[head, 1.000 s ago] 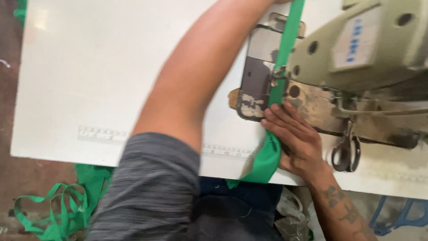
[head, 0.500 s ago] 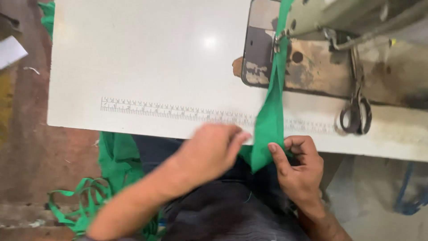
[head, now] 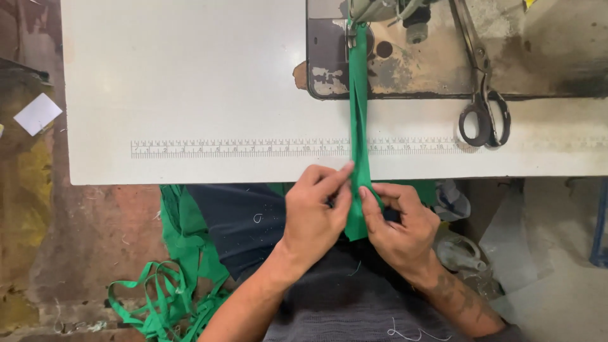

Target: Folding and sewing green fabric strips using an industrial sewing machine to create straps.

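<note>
My left hand (head: 313,212) and right hand (head: 396,218) pinch the near end of the long green fabric strip (head: 359,136) at the table's 6 o'clock edge. Uneven pull could skew it under the sewing machine's needle (head: 352,31). Its long axis runs 6 to 12 o'clock.

White table (head: 190,76) carries scissors (head: 482,95), a green strip (head: 359,114) (machine bed probably inset).
</note>
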